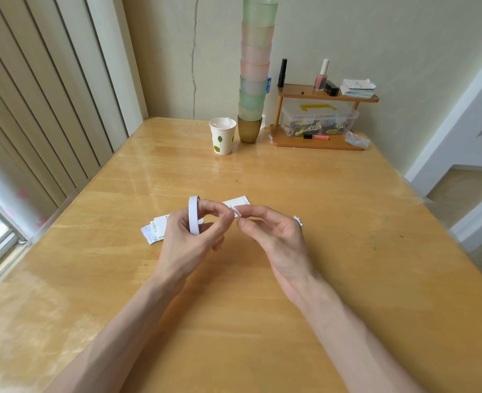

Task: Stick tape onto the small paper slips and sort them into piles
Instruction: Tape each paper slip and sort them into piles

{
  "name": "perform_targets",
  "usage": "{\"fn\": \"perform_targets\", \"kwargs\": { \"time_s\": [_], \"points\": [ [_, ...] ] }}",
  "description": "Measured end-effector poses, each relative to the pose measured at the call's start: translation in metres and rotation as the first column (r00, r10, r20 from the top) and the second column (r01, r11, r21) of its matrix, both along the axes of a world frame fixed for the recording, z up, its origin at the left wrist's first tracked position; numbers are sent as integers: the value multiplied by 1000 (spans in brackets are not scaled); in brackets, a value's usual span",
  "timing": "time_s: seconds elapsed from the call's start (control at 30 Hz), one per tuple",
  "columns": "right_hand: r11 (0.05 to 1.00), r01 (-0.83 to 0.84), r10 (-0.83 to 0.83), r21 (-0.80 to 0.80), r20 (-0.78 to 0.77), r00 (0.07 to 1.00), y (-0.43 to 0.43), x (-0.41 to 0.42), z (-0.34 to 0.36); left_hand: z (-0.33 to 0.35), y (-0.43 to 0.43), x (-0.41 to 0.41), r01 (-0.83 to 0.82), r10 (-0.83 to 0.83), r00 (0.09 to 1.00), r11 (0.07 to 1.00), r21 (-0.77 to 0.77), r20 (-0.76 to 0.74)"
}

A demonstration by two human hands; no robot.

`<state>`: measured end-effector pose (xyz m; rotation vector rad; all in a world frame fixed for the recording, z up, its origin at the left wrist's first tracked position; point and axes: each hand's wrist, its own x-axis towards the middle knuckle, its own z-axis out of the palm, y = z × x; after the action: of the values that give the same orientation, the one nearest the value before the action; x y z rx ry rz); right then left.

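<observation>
Upright, thin white tape roll point(194, 215) in left hand point(188, 239).

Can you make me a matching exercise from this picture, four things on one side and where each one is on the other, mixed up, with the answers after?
Things:
1. tape roll
2. paper cup
3. nail polish bottle
4. clear plastic box

Places:
A. top shelf of the wooden rack
B. in the left hand
C. lower level of the rack
D. on the table, left of the cup stack

Pairs: 1-B, 2-D, 3-A, 4-C
</observation>
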<state>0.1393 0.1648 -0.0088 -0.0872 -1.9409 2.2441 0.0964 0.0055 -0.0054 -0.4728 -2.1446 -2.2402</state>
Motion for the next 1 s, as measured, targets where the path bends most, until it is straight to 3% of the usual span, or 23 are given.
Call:
{"fn": "perform_targets", "kwargs": {
  "time_s": [0.23, 1.0],
  "points": [
    [999, 49, -49, -3, -33, 998, -1, -3, -3, -2, -1, -4, -62, 62, 998, 998, 5, 32],
    [996, 90, -90, -14, 1, 996, -2, -3, -1, -3, -1, -3, -54, 54, 999, 999, 5, 0]
  ]
}}
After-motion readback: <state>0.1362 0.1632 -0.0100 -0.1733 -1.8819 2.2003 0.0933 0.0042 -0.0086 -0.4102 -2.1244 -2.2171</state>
